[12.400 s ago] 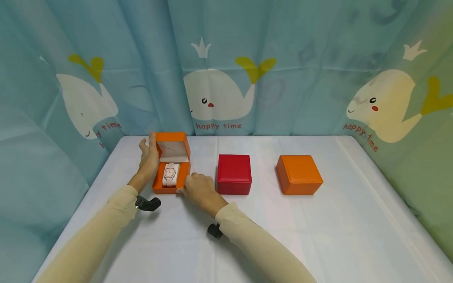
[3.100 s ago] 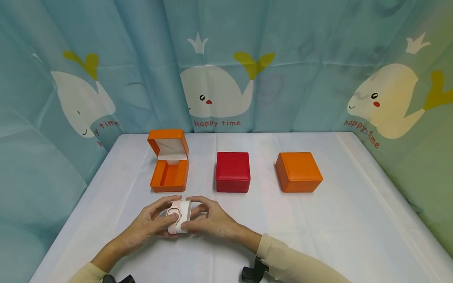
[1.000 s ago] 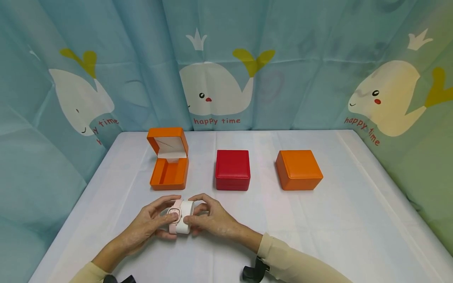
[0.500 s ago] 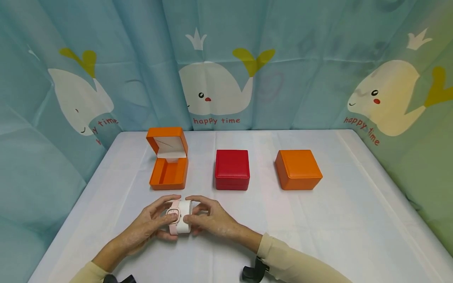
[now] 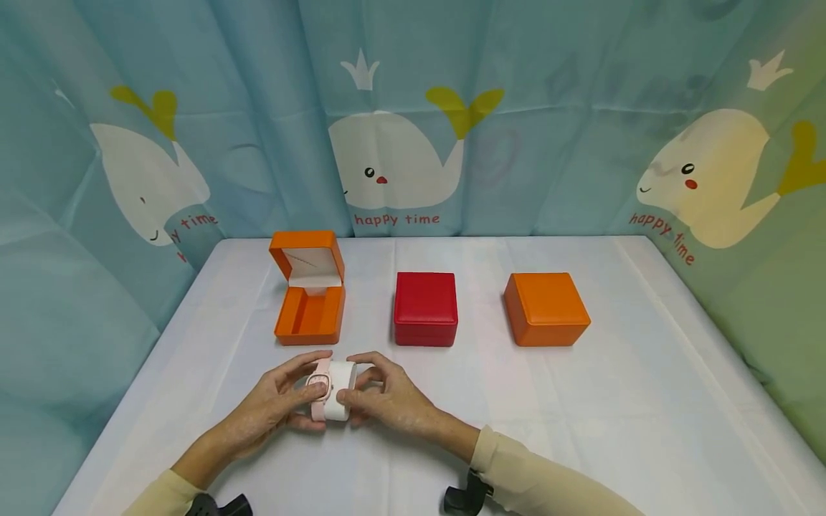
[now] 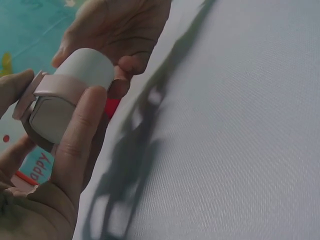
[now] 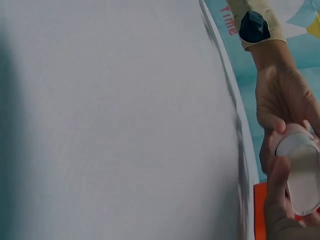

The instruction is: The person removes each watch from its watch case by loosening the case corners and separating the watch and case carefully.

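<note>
A wristwatch with a pale pink strap sits around a white oval watch holder, raised in front of the boxes. My left hand grips the watch from the left, thumb on its face. From the right, my right hand pinches the holder between thumb and fingers. In the left wrist view, the strap circles one end of the holder, whose bare white part points to the right hand. The holder's oval end faces the right wrist camera. Beyond the hands, an orange watch box stands open with a vacant compartment.
A closed red box stands right of the open one, and a closed orange box farther right. All rest on a white-covered table. Behind it hangs a blue whale-print curtain.
At 12.4 s ago the watch lay in the open box; by 3.1 s ago both hands held it in front. Since then, slightly more of the white holder shows right of the strap.
</note>
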`<state>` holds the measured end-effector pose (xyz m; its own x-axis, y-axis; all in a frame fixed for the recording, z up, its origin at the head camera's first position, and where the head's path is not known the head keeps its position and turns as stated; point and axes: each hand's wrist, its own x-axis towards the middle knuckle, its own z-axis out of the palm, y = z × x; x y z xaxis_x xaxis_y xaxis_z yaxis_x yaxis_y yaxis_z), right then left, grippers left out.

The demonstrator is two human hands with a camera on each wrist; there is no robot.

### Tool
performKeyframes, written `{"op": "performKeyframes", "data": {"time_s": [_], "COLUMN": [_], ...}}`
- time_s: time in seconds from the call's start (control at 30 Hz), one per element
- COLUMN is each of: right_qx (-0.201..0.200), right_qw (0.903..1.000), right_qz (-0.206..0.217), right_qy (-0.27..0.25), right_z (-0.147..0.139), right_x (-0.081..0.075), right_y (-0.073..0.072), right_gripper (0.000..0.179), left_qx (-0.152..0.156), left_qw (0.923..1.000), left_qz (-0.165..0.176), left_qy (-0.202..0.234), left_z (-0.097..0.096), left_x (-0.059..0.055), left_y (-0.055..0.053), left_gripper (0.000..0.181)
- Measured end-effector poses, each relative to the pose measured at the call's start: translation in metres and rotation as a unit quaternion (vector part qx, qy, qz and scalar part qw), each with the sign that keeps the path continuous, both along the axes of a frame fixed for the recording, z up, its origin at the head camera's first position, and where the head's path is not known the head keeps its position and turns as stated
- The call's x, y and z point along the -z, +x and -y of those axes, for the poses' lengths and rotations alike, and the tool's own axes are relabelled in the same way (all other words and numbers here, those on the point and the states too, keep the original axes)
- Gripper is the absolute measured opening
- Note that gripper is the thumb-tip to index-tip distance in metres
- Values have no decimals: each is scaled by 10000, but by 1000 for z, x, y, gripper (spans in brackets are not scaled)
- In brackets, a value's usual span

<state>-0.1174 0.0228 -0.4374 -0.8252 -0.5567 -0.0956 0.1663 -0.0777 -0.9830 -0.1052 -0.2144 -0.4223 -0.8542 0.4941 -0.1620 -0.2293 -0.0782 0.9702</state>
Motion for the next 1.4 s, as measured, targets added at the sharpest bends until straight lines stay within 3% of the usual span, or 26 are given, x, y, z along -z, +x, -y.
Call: {"op": "performKeyframes", "data": {"time_s": [0.13, 0.33, 0.5, 0.8, 1.1, 1.4], "right_qx": [81, 350, 249, 477, 426, 365], "right_qw": [10000, 9993, 9995, 9988, 9986, 9987], "right_qz": [4, -67, -37, 48, 284, 303], "right_qy": [18, -57, -185, -120, -113, -178], "right_z": [1, 2, 1, -1, -3, -5], "right_x": [-1, -3, -3, -5, -1, 0], "right_y": [2, 0, -1, 0, 2, 3], "right_gripper": [48, 45, 47, 48, 49, 50], "left_qx": [-45, -408, -419, -817, -395, -625], "left_qw": [10000, 9991, 9990, 9963, 9992, 9972], "left_qz": [19, 76, 130, 213, 92, -91], "left_qy": [-37, -77, -9, -175, -50, -388], "left_z": [1, 7, 10, 10, 12, 12], "left_x": [1, 2, 1, 1, 1, -3], "left_y": [0, 1, 3, 3, 5, 4], "left_gripper": [59, 62, 65, 67, 66, 78]}}
